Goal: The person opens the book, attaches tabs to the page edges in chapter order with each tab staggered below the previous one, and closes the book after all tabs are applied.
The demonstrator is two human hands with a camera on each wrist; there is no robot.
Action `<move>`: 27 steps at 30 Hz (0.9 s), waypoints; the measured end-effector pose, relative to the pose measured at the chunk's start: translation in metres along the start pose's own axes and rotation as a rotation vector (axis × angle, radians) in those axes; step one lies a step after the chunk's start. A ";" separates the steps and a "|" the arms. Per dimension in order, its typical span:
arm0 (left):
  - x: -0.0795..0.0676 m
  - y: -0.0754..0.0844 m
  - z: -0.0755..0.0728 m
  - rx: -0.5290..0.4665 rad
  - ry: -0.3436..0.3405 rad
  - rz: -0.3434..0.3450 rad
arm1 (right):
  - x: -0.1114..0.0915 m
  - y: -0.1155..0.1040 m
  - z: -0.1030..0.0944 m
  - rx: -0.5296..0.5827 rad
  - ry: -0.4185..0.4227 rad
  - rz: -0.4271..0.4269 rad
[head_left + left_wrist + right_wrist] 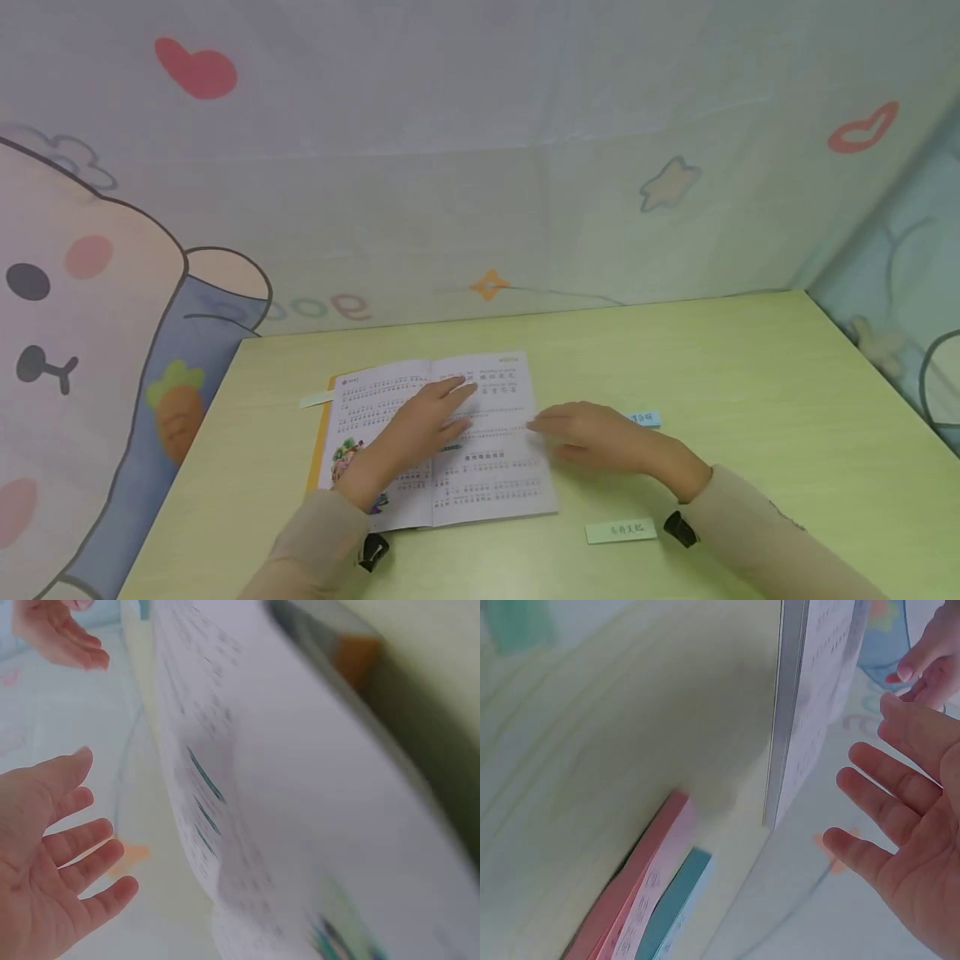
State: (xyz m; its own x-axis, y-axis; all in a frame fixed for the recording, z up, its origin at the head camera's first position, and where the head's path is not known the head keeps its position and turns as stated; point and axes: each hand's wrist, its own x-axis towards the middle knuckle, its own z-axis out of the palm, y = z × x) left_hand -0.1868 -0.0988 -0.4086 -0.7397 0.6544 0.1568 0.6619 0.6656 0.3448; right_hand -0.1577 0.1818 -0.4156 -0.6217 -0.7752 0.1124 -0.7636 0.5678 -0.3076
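Observation:
An open book [491, 475] with printed pages and small colored pictures lies on the table. My left hand [423, 421] is over the middle of the book, near its fold, with the fingers spread and extended. In the left wrist view the same hand [64, 855] shows its palm and holds nothing. My right hand [592, 435] is beside the book's right edge, fingertips right at the page border. The right wrist view shows that hand [907, 802] with loosely extended fingers and nothing in them.
Right of the book lie a blue note pad [647, 418], partly hidden behind the right hand, and a pale green one [620, 531] with handwriting. A pink pad [641, 885] shows beside the blue one. A pale green strip [315, 401] pokes out at the book's left edge. A printed curtain [450, 208] hangs behind.

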 end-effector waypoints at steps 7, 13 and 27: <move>0.016 0.014 0.008 -0.087 -0.038 -0.011 | -0.020 0.018 -0.008 0.070 0.060 0.121; 0.028 0.028 0.014 -0.168 -0.079 -0.024 | -0.037 0.035 -0.012 0.108 0.109 0.230; 0.063 0.054 0.046 -0.244 -0.098 -0.008 | -0.069 0.068 -0.014 0.186 0.143 0.383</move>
State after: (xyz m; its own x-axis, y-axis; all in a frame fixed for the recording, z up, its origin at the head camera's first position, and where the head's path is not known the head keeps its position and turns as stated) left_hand -0.1918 -0.0053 -0.4221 -0.7216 0.6890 0.0674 0.5987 0.5721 0.5606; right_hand -0.1690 0.2775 -0.4308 -0.8814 -0.4651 0.0826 -0.4372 0.7368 -0.5157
